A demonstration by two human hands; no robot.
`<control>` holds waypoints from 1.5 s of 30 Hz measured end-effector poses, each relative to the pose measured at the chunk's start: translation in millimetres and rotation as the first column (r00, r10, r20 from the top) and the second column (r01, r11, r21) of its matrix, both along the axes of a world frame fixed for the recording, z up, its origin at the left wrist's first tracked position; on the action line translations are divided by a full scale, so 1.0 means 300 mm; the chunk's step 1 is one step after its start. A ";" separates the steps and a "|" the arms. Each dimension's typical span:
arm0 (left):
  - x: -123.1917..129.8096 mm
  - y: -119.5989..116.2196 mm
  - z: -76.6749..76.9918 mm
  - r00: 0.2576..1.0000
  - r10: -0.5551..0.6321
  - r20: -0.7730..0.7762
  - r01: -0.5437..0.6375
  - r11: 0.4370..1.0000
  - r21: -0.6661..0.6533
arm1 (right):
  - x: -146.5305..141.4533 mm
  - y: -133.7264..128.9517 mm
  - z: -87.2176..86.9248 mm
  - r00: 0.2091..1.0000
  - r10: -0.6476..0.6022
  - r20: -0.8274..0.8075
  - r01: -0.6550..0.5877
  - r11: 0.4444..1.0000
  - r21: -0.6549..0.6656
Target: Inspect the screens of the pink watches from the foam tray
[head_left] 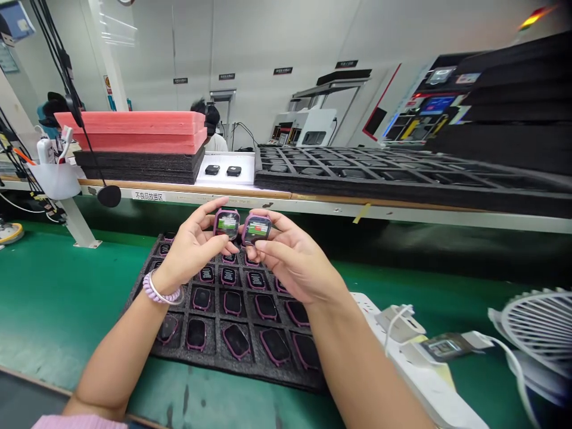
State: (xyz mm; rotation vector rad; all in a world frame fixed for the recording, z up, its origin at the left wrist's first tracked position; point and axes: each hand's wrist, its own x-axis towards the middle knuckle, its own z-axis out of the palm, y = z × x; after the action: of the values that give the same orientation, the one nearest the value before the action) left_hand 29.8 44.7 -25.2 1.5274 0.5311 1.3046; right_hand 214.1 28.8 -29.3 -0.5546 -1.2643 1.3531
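Observation:
My left hand (196,235) pinches a purple-framed smartwatch body (227,224) between thumb and fingers. Close beside it, a second smartwatch body (256,230) is gripped by my right hand (295,256). Both screens are lit with white, green and red areas and face me. Below them a black foam tray (214,361) lies on the green table, its compartments holding several more purple-framed watch bodies (236,341). Some of those in the farther rows show white text; the nearer ones are dark. My forearms cover parts of the tray.
A power strip (429,381) with plugs and a white cable lies at right, near a white fan (540,333). Above runs a shelf edge (313,205) carrying pink foam blocks (138,134), a white tray (227,179) with two dark pieces, and a black grid tray (402,185).

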 end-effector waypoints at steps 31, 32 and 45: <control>0.004 0.013 -0.008 0.999 -0.028 0.033 0.031 0.997 -0.071 | -0.019 0.023 -0.020 0.991 -0.113 0.078 0.108 0.992 0.062; 0.003 0.015 -0.010 0.999 -0.023 0.033 0.025 0.998 -0.064 | -0.020 0.025 -0.022 0.991 -0.112 0.072 0.108 0.992 0.058; 0.007 0.077 0.096 0.998 0.066 0.022 -0.068 0.993 0.095 | -0.013 0.138 0.110 0.994 -0.068 0.081 0.053 0.983 0.173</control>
State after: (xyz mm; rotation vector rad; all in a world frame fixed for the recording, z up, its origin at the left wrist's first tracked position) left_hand 31.8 67.8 3.6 1.5858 0.5187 1.4118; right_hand 210.3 70.2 3.8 -0.5322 -1.4083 1.1674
